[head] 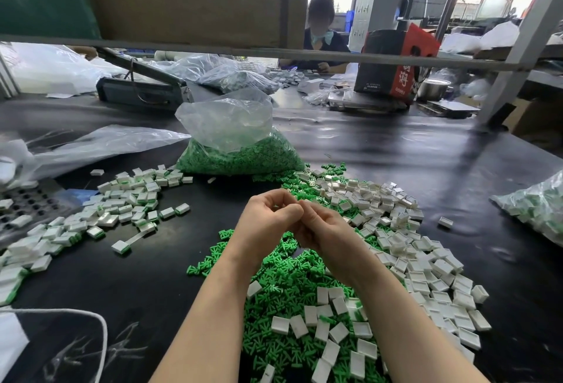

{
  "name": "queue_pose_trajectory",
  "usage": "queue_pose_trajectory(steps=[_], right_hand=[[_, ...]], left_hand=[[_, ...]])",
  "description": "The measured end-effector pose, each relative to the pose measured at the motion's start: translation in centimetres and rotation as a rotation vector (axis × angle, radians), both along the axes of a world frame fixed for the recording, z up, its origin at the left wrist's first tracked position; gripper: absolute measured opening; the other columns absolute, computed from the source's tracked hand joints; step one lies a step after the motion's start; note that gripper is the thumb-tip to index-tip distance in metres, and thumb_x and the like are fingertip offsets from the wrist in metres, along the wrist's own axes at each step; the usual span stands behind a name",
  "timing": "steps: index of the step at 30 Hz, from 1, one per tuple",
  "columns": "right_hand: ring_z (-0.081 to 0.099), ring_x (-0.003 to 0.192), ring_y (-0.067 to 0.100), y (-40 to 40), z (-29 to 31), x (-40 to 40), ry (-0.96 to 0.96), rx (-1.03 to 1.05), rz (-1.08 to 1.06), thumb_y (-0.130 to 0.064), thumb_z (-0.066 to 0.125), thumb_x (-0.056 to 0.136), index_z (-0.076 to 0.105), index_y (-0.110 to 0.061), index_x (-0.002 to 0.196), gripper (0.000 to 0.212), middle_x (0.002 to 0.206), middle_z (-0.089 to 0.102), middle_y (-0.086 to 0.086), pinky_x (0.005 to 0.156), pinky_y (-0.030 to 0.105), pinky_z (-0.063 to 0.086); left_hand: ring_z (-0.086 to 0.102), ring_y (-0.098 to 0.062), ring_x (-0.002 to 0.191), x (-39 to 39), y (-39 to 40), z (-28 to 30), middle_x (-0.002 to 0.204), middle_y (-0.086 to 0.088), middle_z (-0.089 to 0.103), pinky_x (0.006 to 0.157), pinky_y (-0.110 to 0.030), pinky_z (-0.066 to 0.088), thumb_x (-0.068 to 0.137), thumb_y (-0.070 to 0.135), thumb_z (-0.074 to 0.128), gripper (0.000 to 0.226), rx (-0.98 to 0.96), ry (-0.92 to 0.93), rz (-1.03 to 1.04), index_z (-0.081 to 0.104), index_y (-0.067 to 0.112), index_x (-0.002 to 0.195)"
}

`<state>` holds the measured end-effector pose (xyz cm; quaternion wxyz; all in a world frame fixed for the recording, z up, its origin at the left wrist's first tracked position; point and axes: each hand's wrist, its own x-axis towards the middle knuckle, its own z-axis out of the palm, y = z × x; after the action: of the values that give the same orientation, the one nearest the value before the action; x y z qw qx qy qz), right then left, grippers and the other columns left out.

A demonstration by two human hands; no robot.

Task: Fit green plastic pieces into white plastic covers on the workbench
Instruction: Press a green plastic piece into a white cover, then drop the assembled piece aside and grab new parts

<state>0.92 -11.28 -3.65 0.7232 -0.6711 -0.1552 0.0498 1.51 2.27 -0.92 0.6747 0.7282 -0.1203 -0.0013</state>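
Both hands met above the black workbench [396,151], fingers curled in toward each other — left hand [268,218] and right hand [323,227] touching at the fingertips. Whatever they pinched was hidden by the fingers; could not tell if a cover or a green piece was in there. Judged step: mid-fit, pressing one green piece into one white cover.

Next move probably called for a firm squeeze, then a drop onto the finished pile [91,218] at left, where covers showed green edges.

Counts: hands, two. Loose green pieces [283,276] lay under the forearms — too many to count, hundreds by the look. Empty white covers [426,267] lay to the right and across the green heap, also far past counting. Clear bags: one full of green pieces [237,151] straight ahead, one of assembled-looking parts [536,206] at far right, one flat bag [100,145] at left. One other person [320,35] sat across the bench.
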Motion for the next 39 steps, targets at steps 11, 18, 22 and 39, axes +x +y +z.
queue_pose_trajectory(steps=[11, 18, 22, 39], right_hand=[[0.042, 0.047, 0.010, 0.4, 0.7, 0.2, -0.005, -0.209, -0.156, -0.052, 0.039, 0.095, 0.059, -0.008, 0.071, 0.054, 0.055, 0.047, 0.003, 0.045, 0.020, 0.040], [0.047, 0.048, 0.008, -2.8, 0.3, 0.9, -0.131, -0.721, -0.564, -0.029, 0.051, 0.100, 0.059, -0.020, 0.078, 0.025, 0.062, 0.058, -0.004, 0.046, 0.020, 0.036], [0.058, 0.077, 0.017, -4.7, 0.0, 0.7, -0.089, -1.126, -0.772, -0.032, 0.053, 0.097, 0.065, -0.019, 0.101, 0.018, 0.080, 0.065, -0.002, 0.061, 0.025, 0.042], [0.047, 0.108, 0.023, -5.7, -1.2, 1.1, -0.039, -1.432, -0.747, -0.047, 0.045, 0.097, 0.063, -0.023, 0.105, 0.031, 0.110, 0.062, -0.001, 0.090, 0.038, 0.041]], left_hand=[[0.062, -0.013, 0.061, 1.0, 1.4, -0.6, 0.069, 0.000, 0.070, 0.061, -0.025, 0.052, 0.091, 0.011, 0.061, 0.011, -0.188, 0.197, 0.104, 0.068, 0.012, 0.083], [0.065, -0.005, 0.045, 3.0, 7.3, -1.7, 0.053, 0.000, 0.068, 0.044, -0.018, 0.053, 0.098, 0.015, 0.054, 0.019, -0.865, 0.582, 0.526, 0.059, 0.008, 0.082], [0.071, -0.008, 0.078, 3.2, 9.7, -2.4, 0.068, 0.000, 0.071, 0.068, -0.019, 0.056, 0.102, 0.009, 0.037, 0.027, -1.027, 0.632, 0.563, 0.059, 0.008, 0.086], [0.066, -0.009, 0.066, 2.8, 8.6, -1.3, 0.080, 0.001, 0.071, 0.062, -0.021, 0.051, 0.100, 0.030, 0.041, 0.023, -1.083, 0.463, 0.504, 0.059, 0.015, 0.098]])
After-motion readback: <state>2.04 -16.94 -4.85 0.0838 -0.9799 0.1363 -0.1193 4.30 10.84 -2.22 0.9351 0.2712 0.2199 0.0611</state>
